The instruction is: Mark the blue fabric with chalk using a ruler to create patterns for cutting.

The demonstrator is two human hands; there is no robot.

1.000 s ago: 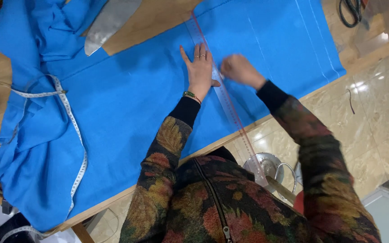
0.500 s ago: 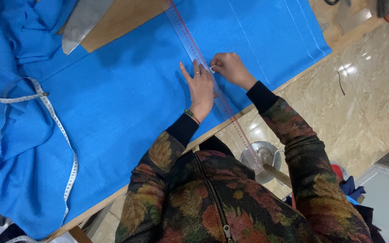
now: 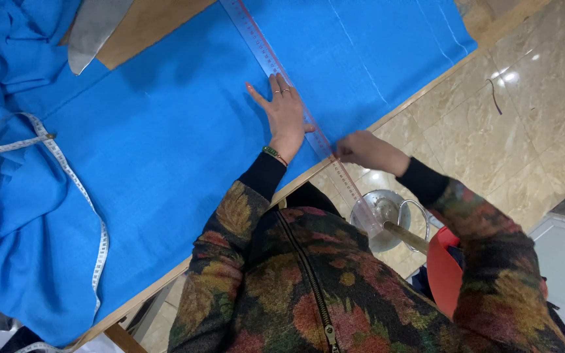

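While the left hand (image 3: pixel 286 114) lies flat with fingers spread, pinning the clear ruler (image 3: pixel 276 68) to the blue fabric (image 3: pixel 165 150), the right hand (image 3: pixel 364 150) is closed at the ruler's near stretch by the bench (image 3: pixel 142 26) edge (whatever it pinches is too small to tell). Marking a line along the ruler seems the step in hand; it calls for steady downward pressure. A white measuring tape (image 3: pixel 67 173) trails well apart.

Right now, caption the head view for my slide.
Left hand flat on clear ruler over blue fabric; right hand at table edge.
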